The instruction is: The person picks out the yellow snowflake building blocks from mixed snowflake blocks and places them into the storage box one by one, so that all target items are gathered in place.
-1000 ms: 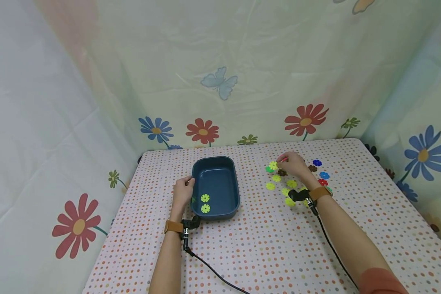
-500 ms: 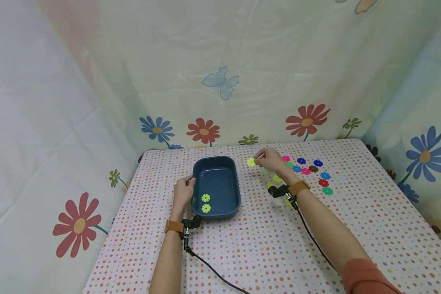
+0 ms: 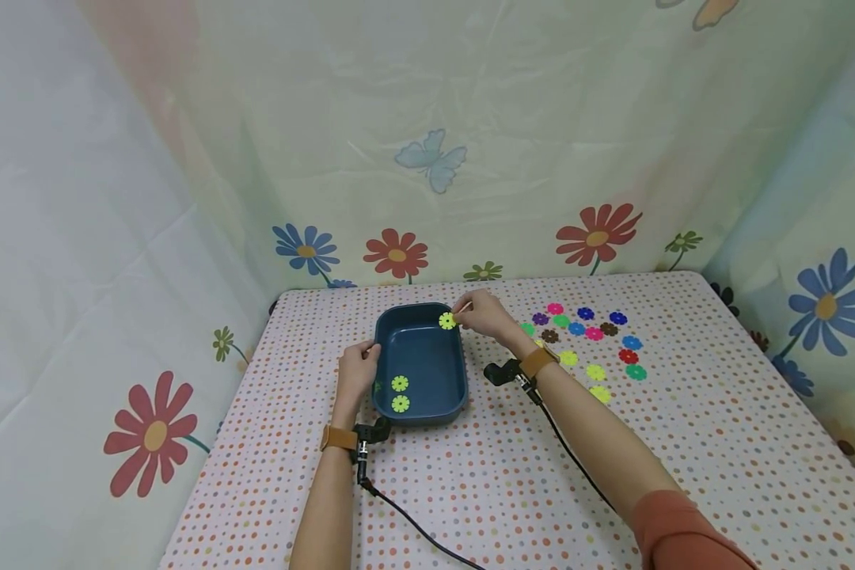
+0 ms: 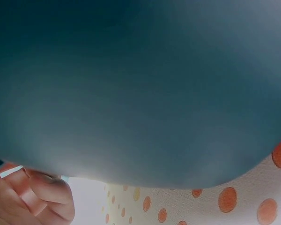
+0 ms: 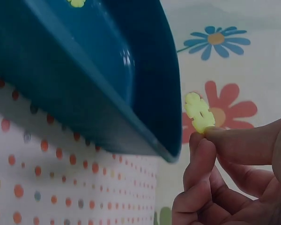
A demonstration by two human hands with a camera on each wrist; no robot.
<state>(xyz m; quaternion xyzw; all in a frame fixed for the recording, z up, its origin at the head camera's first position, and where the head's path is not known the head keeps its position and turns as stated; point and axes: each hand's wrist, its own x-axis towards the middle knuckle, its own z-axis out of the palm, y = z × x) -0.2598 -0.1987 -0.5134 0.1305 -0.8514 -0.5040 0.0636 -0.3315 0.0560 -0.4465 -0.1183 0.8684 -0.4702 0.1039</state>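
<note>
A dark blue rectangular tub stands on the table, two yellow flower-shaped pieces lying in its near left part. My left hand holds the tub's left rim with curled fingers; the left wrist view is mostly filled by the tub's outer wall. Between thumb and forefinger, my right hand pinches another yellow flower-shaped piece by its edge. In the head view that piece appears over the tub's far right corner.
Right of the tub lie several more flower pieces, among them a pink one, a red one and a yellow one. The right forearm covers part of that group. A flowered curtain hangs behind the dotted tablecloth.
My right hand has moved left from the loose pieces to the tub's far right corner, carrying the yellow flower-shaped piece. My left hand and the tub have stayed in place.
</note>
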